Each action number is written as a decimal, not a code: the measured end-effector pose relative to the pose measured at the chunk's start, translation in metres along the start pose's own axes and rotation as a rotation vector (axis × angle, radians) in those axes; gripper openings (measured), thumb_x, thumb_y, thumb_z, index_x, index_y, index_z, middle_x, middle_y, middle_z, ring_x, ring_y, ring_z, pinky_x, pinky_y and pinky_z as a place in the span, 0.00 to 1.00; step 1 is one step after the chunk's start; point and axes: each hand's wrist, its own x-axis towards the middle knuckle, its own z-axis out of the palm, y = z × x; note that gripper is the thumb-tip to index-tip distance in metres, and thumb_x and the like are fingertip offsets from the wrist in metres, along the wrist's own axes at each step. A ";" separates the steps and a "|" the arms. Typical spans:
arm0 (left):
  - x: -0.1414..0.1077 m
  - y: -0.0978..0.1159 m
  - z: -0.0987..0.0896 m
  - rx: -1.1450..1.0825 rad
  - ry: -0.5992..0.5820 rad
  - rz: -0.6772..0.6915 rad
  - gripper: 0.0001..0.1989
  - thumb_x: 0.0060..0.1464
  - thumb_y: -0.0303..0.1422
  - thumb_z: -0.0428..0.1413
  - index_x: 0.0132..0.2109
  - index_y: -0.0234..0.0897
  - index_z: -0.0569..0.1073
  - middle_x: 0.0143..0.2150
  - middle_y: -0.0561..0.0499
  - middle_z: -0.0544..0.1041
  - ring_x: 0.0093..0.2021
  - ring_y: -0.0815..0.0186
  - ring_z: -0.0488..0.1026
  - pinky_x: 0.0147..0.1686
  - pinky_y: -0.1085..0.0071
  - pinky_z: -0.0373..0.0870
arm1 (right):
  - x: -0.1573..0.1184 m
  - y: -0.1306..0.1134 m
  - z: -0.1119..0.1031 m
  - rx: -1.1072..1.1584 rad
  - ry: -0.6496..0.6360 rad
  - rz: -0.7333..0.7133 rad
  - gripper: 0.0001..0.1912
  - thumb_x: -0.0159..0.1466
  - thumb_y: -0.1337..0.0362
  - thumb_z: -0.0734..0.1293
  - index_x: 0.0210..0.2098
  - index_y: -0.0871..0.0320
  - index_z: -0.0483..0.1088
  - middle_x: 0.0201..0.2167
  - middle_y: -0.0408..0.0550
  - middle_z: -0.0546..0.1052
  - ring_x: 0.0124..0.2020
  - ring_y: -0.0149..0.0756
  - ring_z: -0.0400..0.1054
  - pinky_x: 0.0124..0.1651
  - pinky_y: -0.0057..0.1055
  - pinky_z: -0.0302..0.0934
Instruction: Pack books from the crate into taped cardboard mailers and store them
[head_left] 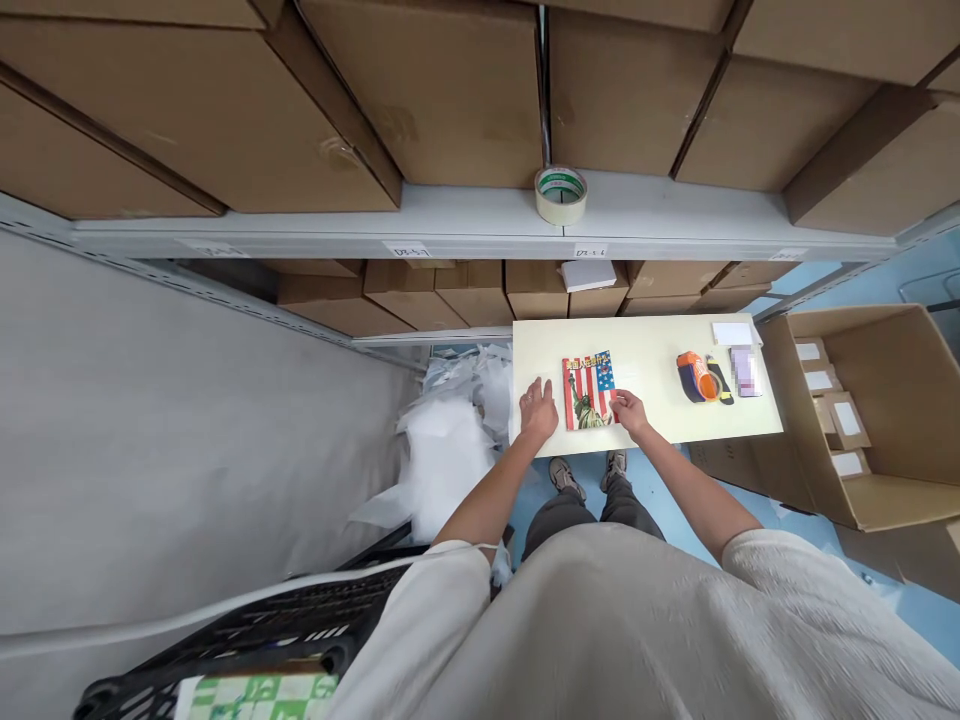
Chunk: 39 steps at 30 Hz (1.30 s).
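A book (579, 395) with a flag-striped cover and a green statue figure lies flat on the pale yellow table (652, 350). My left hand (539, 408) rests on the tabletop just left of the book, fingers stretched out and apart from it. At the book's lower right edge, the fingers of my right hand (628, 408) pinch the cover side. Farther right on the table are an orange and purple roll of tape (697, 377) and a black and yellow tool (720, 380), its kind unclear. Beside them lie a white paper pad (733, 333) and a blurred, pale purple item (744, 371).
A shelf beam (480, 246) with cardboard boxes (442, 90) and a tape roll (561, 196) spans ahead. At right stands an open carton (892, 420) holding small labelled boxes. White wrapping sheets (450, 460) pile up left of the table. A black crate (300, 640) sits lower left.
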 end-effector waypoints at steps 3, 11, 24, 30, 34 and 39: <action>-0.017 0.012 0.008 -0.020 -0.018 0.041 0.33 0.74 0.39 0.42 0.81 0.36 0.54 0.83 0.37 0.53 0.80 0.48 0.55 0.76 0.52 0.56 | -0.004 0.011 0.001 -0.019 -0.039 0.072 0.21 0.62 0.59 0.68 0.53 0.59 0.76 0.29 0.44 0.81 0.31 0.40 0.76 0.38 0.34 0.72; -0.034 0.035 0.031 -0.008 -0.113 0.084 0.42 0.67 0.44 0.55 0.82 0.41 0.50 0.84 0.38 0.47 0.82 0.42 0.47 0.76 0.48 0.55 | -0.004 0.026 0.000 -0.513 -0.018 -0.033 0.20 0.65 0.67 0.65 0.54 0.58 0.80 0.50 0.52 0.83 0.50 0.41 0.78 0.55 0.30 0.69; -0.034 0.042 0.032 0.055 -0.141 0.118 0.48 0.64 0.42 0.58 0.83 0.44 0.45 0.85 0.38 0.34 0.84 0.39 0.35 0.78 0.38 0.43 | 0.018 0.036 -0.036 -0.494 0.317 0.216 0.25 0.62 0.58 0.71 0.58 0.56 0.72 0.60 0.65 0.72 0.63 0.60 0.68 0.63 0.53 0.64; -0.028 0.078 0.033 0.086 -0.155 0.272 0.49 0.61 0.46 0.64 0.82 0.49 0.50 0.86 0.42 0.33 0.83 0.36 0.33 0.76 0.30 0.41 | 0.030 0.030 -0.037 -0.470 0.281 0.342 0.21 0.58 0.57 0.75 0.49 0.54 0.71 0.56 0.63 0.76 0.61 0.59 0.72 0.64 0.55 0.63; -0.019 0.097 0.036 0.101 -0.218 0.369 0.50 0.60 0.45 0.65 0.82 0.55 0.50 0.86 0.44 0.34 0.83 0.34 0.32 0.73 0.23 0.39 | 0.029 0.026 -0.036 -0.449 0.231 0.327 0.24 0.63 0.59 0.71 0.57 0.53 0.67 0.48 0.53 0.81 0.53 0.49 0.77 0.62 0.48 0.64; -0.012 0.101 0.043 0.104 -0.215 0.318 0.44 0.64 0.41 0.62 0.81 0.59 0.53 0.86 0.46 0.38 0.83 0.35 0.33 0.71 0.19 0.44 | 0.027 0.026 -0.041 -0.509 0.165 0.222 0.13 0.64 0.61 0.68 0.48 0.53 0.73 0.49 0.53 0.82 0.51 0.47 0.77 0.55 0.40 0.69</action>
